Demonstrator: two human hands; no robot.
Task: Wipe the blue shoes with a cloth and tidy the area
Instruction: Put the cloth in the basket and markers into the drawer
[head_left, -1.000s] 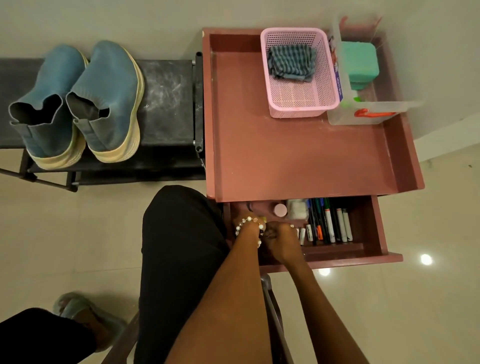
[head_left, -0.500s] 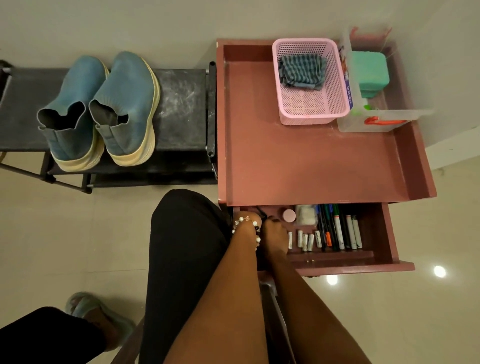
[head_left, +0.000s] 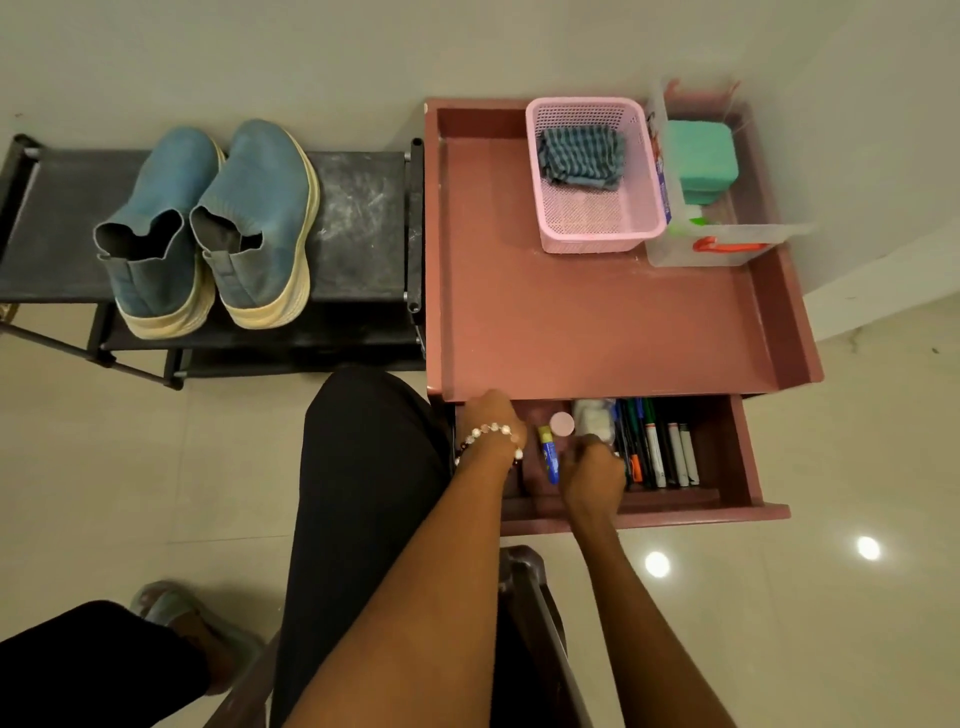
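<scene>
Blue knit shoes with cream soles stand side by side, toes toward the wall, on the top tier of a black shoe rack, left of the cabinet and well apart from both hands. A striped blue-grey cloth lies bunched in the far half of a pink mesh basket on the reddish-brown cabinet top; just to the basket's right a clear plastic box with a red handle holds a green case. Below the top, the drawer stands pulled open. The left hand, with a bead bracelet at the wrist, reaches into the drawer's left end; its fingers point inward under the cabinet top's edge and are hidden, so their hold cannot be told. The right hand sits in the drawer's middle with knuckles up and fingers curled downward; what they close on, if anything, cannot be told. Between the hands lies a blue tube with a yellow cap, beside a round pink lid. Markers lie in a row on the right of the drawer.
</scene>
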